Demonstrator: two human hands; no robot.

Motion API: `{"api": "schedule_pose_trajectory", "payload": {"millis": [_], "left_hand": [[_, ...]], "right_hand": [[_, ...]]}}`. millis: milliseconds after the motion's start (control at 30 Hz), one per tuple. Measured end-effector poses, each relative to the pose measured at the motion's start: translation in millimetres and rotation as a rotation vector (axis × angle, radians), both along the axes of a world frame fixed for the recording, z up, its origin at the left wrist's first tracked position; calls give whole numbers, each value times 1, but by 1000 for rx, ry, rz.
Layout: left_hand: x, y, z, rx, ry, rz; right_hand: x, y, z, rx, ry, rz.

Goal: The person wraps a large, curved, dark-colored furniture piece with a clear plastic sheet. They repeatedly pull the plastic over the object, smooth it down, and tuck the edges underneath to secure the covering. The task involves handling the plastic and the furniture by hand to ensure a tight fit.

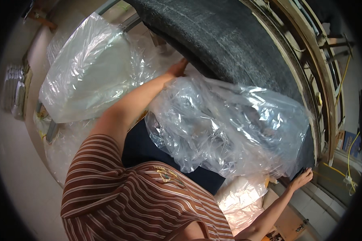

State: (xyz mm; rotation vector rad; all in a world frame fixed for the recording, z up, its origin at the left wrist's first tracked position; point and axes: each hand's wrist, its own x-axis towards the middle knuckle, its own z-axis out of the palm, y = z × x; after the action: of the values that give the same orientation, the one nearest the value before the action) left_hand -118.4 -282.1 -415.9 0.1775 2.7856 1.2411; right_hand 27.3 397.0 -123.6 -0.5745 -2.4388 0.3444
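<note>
A large clear plastic sheet (229,124), crumpled and shiny, lies across the near part of a dark grey cloth (233,44) and hangs toward my lap. My left arm stretches forward, and my left hand (179,67) is at the cloth's left edge; its fingers are mostly hidden there. Off to the right, my right hand (302,179) is closed at the near right corner of the cloth, its fingers pinching the dark edge beside the plastic.
More clear plastic (92,72) is bunched over a metal frame at the left. A curved-looking wooden rail (326,80) borders the cloth on the right, with a yellow cord (342,84) beyond it. Stacked wrapped bundles (16,90) stand far left. Pale plastic-wrapped material (243,197) lies near my right arm.
</note>
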Motion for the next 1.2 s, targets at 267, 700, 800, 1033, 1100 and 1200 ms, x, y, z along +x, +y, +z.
{"api": "schedule_pose_trajectory", "payload": {"millis": [267, 700, 800, 1033, 1100, 1200], "left_hand": [[-50, 7, -72, -51, -266, -235], [13, 35, -112, 190, -643, -237], [22, 24, -106, 197, -666, -71], [49, -56, -75, 788, -720, 820], [75, -104, -41, 1230, -623, 803], [126, -163, 60, 1398, -497, 824]], "right_hand": [[2, 16, -5, -16, 36, 4], [4, 8, 1, 90, -92, -28], [8, 5, 0, 92, -50, -30], [1, -1, 1, 2, 18, 55], [-2, -1, 0, 68, 5, 88], [4, 6, -3, 122, -4, 93]]}}
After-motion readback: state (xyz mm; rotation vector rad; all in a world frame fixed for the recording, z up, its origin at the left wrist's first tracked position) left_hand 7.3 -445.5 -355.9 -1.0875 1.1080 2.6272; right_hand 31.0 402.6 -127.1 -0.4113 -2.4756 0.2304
